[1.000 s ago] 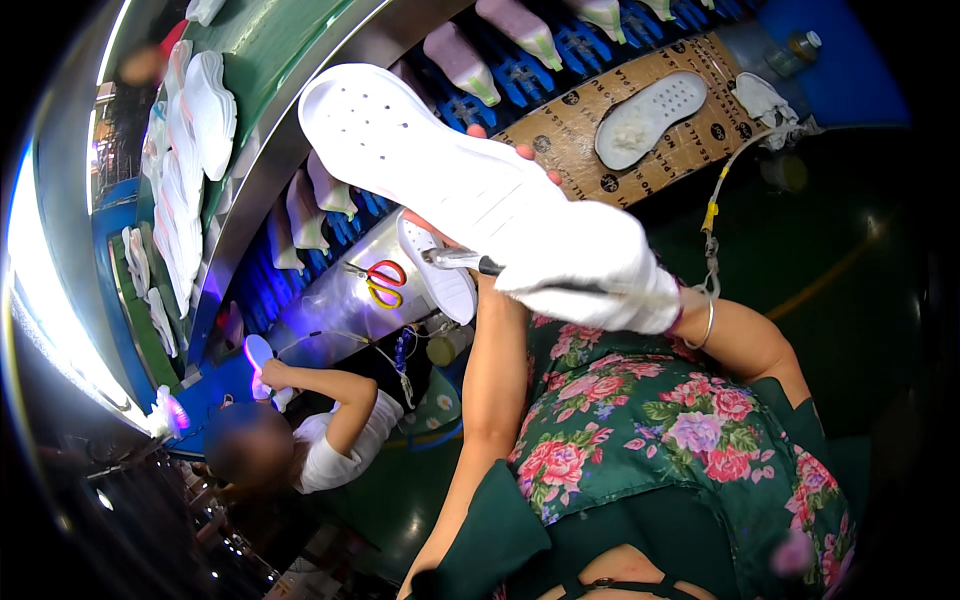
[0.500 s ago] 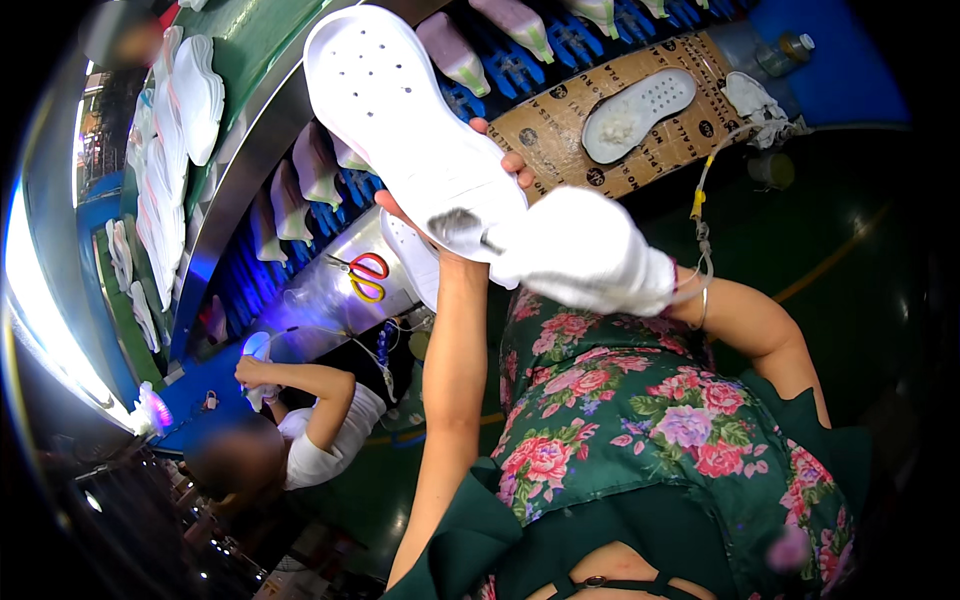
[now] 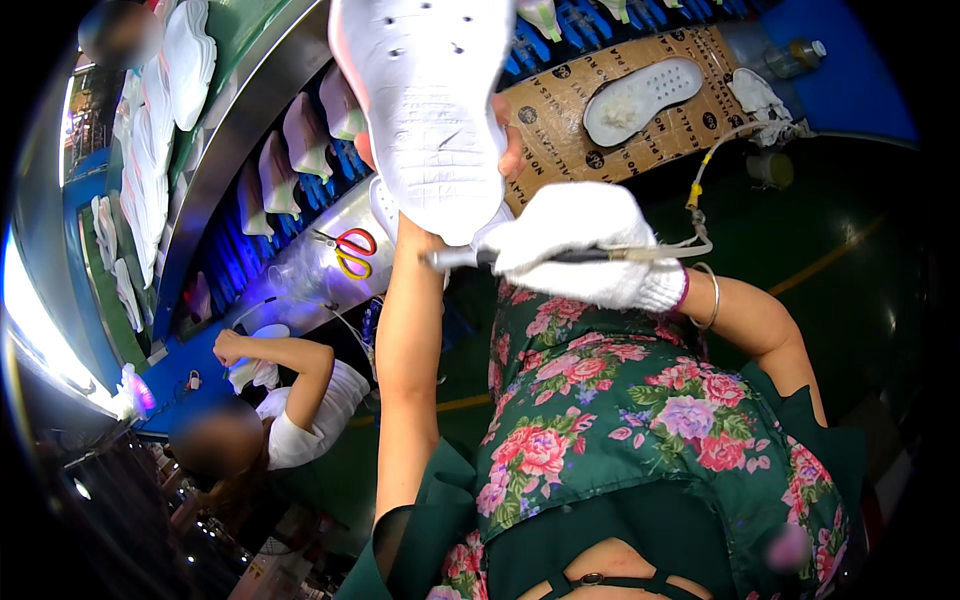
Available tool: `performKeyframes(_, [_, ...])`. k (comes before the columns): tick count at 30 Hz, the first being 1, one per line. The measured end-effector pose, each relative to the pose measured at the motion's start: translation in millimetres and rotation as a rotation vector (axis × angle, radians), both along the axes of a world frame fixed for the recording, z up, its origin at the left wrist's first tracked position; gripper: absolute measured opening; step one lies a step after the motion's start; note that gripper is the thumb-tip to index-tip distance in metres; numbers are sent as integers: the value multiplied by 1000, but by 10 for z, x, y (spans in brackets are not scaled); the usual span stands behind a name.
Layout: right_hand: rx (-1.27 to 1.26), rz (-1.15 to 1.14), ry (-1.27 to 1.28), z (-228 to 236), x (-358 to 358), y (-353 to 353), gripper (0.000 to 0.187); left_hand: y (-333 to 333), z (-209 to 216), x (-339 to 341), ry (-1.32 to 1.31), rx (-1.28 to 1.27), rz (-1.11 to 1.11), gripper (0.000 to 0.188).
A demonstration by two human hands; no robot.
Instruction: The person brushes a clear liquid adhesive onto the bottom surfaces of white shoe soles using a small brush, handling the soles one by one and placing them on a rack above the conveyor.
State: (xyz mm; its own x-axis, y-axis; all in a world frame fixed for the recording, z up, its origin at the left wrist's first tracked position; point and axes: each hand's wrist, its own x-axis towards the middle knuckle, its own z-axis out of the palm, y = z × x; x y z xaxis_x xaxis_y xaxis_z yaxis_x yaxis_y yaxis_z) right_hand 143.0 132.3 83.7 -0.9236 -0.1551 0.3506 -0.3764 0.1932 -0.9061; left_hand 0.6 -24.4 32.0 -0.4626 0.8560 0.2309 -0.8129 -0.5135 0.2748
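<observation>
My left hand (image 3: 509, 148) grips a white shoe sole (image 3: 435, 130) from beneath, its fingers wrapped round the edge. Dotted with small holes, the sole is cut off by the upper edge of the view. In a white knitted glove, my right hand (image 3: 580, 235) is closed round a slim dark-handled brush (image 3: 545, 255) with a metal front end, which a clear hose (image 3: 700, 225) meets at the back. The brush's tip lies just below the sole, apart from it and in front of my left forearm. Another white sole (image 3: 640, 100) rests on a cardboard sheet (image 3: 540, 95).
Scissors (image 3: 352, 255) with red and yellow handles lie on a plastic-covered surface. Pale shoe pieces (image 3: 305, 140) stand in blue holders along the conveyor. More white soles (image 3: 188, 65) sit on the green belt. A bottle (image 3: 790, 58) and a crumpled white cloth (image 3: 755, 95) are at right. A co-worker (image 3: 310, 410) sits at lower left.
The sole has moved up and is held more upright. My right hand has drawn the brush off the sole's lower end, where a dark blur showed. The co-worker's hands have shifted slightly.
</observation>
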Motion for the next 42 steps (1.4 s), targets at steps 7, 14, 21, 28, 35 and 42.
performKeyframes(7, [374, -80, 465, -223, 57, -34, 26, -11, 52, -72, 23, -165, -28, 116])
performKeyframes(14, [12, 17, 93, 24, -13, 51, 18, -6, 70, -125, 33, -45, -142, 116])
performKeyframes(21, [-75, 27, 52, -75, 44, -34, 14, 2, 105, -82, -7, -311, -17, 122])
performKeyframes(28, [-306, 14, -255, -121, -6, 48, 14, -137, -124, -47, -37, -299, 32, 105])
performKeyframes(35, [261, -387, 307, 168, -403, 556, 21, -112, -216, 563, -188, -248, 77, 95])
performKeyframes(42, [-53, -143, 95, 94, -205, 435, 18, -186, -121, 614, -503, -143, 295, 104])
